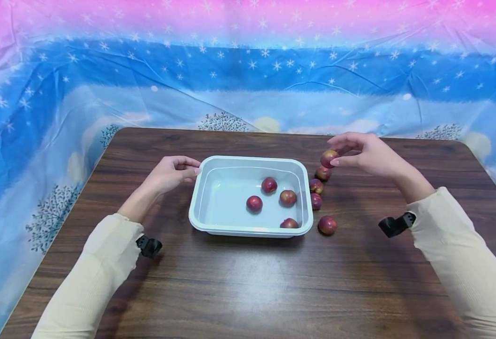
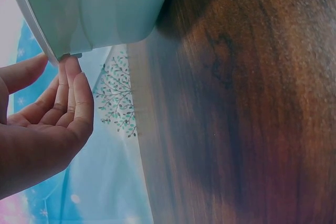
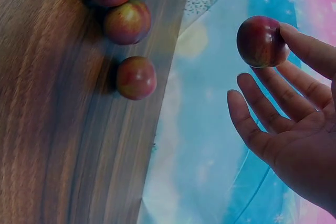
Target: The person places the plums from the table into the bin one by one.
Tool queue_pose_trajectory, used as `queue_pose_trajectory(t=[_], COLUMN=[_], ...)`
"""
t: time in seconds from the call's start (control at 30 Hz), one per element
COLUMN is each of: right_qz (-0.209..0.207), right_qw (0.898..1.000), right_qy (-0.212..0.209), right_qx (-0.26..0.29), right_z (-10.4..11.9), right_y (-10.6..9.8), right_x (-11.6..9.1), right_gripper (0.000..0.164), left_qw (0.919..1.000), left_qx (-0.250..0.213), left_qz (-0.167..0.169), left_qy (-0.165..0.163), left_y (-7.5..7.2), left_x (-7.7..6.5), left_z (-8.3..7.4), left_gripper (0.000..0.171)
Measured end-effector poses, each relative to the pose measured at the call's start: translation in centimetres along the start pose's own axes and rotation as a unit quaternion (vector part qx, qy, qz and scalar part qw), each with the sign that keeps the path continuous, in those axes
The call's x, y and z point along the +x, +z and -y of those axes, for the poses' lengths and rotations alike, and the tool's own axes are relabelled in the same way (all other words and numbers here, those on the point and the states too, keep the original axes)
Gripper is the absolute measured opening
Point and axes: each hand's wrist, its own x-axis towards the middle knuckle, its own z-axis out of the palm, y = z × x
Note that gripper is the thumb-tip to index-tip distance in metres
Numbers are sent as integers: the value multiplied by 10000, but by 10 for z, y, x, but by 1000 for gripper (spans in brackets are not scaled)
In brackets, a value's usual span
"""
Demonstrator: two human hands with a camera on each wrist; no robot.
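Note:
My right hand pinches a dark red plum between thumb and fingertips, raised over the far end of a row of plums. In the right wrist view this plum sits at the thumb tip, while the lower fingers spread loosely. My left hand holds the left rim of a white plastic tub. Seen from the left wrist, the thumb lies on one side of the rim and the fingertips press up under it. Inside the tub lie several plums, mostly toward its right side.
Along the tub's right side several more plums rest on the brown wooden table, one a little apart at the near end. Behind the table hangs a blue and pink snowflake cloth. Each wrist carries a black camera.

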Motion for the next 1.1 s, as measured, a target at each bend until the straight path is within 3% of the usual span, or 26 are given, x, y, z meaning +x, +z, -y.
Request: queue_pose_trajectory(t=[0.47, 0.7, 1.1], right_qz=[123, 249, 536], right_qw=[9994, 9981, 9961], right_qy=[-289, -522, -553], right_qx=[149, 229, 438], right_z=[17, 27, 43], right_y=[7, 11, 23], right_x=[5, 7, 9], right_gripper=[39, 39, 38], left_qw=[10000, 9998, 9998], left_qx=[46, 24, 4], left_qz=[3, 20, 15], left_qy=[16, 188, 205], left_y=[0, -1, -1], left_x=[0, -1, 0], left_z=[0, 1, 0], left_gripper=[34, 35, 36])
